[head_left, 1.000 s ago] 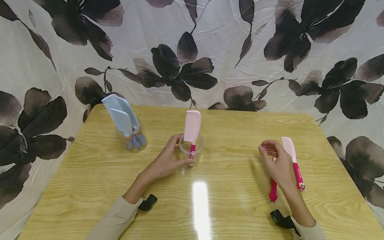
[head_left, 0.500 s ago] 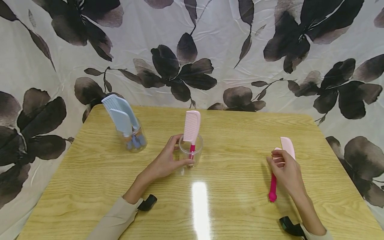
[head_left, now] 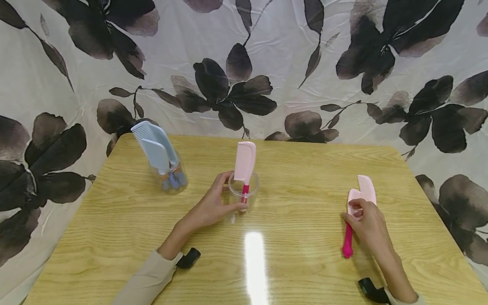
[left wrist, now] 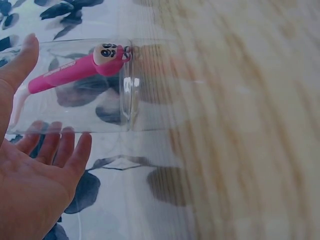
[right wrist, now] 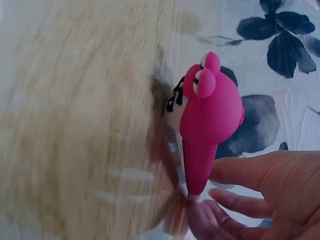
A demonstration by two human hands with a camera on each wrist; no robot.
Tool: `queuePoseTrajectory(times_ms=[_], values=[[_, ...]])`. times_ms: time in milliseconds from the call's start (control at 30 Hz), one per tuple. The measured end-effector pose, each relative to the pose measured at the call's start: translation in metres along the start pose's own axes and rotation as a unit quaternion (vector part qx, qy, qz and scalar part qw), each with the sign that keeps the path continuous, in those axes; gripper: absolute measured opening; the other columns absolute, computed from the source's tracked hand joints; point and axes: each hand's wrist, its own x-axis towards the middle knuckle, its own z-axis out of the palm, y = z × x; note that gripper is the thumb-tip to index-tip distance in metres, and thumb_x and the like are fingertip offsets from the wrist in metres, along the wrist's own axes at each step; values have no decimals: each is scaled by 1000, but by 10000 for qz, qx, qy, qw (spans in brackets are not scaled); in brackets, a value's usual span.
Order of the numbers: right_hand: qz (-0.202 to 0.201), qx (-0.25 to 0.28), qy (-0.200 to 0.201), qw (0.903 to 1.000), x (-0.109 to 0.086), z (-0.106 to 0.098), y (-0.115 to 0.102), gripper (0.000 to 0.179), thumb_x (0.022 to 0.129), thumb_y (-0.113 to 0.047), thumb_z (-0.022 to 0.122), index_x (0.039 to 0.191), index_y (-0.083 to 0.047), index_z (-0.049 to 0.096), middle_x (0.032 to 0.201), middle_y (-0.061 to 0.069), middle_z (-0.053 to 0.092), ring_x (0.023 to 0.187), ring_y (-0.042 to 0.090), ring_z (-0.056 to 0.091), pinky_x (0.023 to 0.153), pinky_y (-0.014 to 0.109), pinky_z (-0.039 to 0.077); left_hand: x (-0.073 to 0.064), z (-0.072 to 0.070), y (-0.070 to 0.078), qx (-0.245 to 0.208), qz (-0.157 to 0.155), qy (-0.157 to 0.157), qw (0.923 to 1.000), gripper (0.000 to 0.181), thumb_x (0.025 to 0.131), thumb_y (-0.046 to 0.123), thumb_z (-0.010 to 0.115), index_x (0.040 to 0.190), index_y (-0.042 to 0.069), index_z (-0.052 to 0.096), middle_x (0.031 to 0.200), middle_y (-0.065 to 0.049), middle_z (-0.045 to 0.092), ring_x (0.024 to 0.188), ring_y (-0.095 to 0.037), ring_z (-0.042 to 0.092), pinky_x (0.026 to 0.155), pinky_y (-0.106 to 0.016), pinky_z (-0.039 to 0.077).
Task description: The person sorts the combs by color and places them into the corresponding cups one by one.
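In the head view my left hand (head_left: pixel 213 203) holds a clear jar (head_left: pixel 253 198), thumb on one side and fingers round the other. Inside it leans a pink comb (head_left: pixel 245 163), its animal-headed handle (left wrist: pixel 65 74) seen through the wall in the left wrist view. On the right, my right hand (head_left: pixel 367 222) pinches another pink comb (right wrist: pixel 207 120) where the magenta handle meets the pale blade. That handle points toward the front of the table. A further pink comb (head_left: pixel 367 188) lies just beside it, its handle hidden behind the hand.
A second clear jar (head_left: pixel 181 180) stands at the back left, with light blue combs (head_left: pixel 156 144) upright in it. The wooden table (head_left: pixel 297 190) ends at a floral cloth (head_left: pixel 289 51) behind.
My right hand has moved right and then down onto the left one of the two lying combs, its fingers closing at it. The left hand and its jar have stayed in place.
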Motion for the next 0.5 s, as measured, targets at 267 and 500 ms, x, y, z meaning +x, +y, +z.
queuePoseTrajectory(times_ms=[267,500], values=[[172,-67,-25,9998,-1,-1,-1,31,82,0,83,107,9,67,94,22,63,82,33,65,63,26,49,-1,0,-1,-31,-70,-29,10000,88,84,22,88,152,9,33,150,-10,39,135,-38,48,114,-52,42],[593,270,-264,9975,2,-4,-4,42,82,-1,82,118,12,63,100,28,68,89,41,70,61,18,51,-1,0,-2,-49,-157,-32,9999,89,83,23,89,152,11,33,150,-8,39,134,-37,49,113,-53,42]])
